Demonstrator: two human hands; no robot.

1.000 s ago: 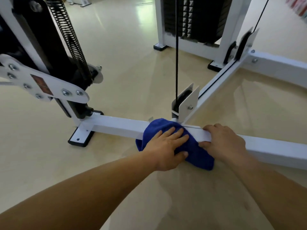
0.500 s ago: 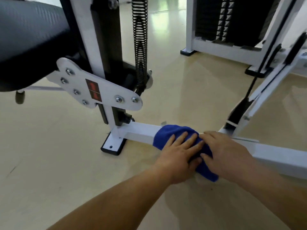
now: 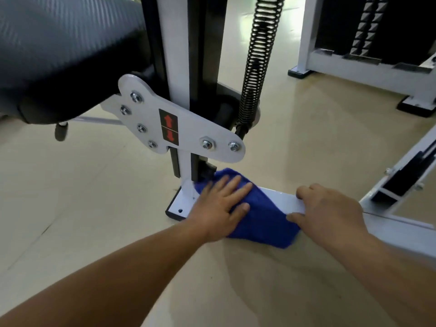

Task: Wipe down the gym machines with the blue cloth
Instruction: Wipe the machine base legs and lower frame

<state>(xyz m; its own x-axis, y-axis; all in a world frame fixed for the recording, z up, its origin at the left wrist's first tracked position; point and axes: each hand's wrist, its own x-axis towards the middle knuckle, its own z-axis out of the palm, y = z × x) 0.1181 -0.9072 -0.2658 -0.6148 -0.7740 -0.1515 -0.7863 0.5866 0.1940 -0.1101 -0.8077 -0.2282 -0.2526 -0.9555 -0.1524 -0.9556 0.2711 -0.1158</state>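
You are pressing the cloth point(image 3: 262, 220) flat onto the base bar point(image 3: 283, 199) with your left hand point(image 3: 219, 208), fingers straight and spread, where the bar is meeting the post point(image 3: 184, 171). Your right hand point(image 3: 330, 213) is resting on the bar beside the cloth, thumb touching its edge; whether it is clasping the bar is unclear. Progress: this bar end is getting wiped. The post, seat pad point(image 3: 59, 55) and spring point(image 3: 257, 67) are probably outstanding. The bar's far face is hidden and its right stretch is cut off.
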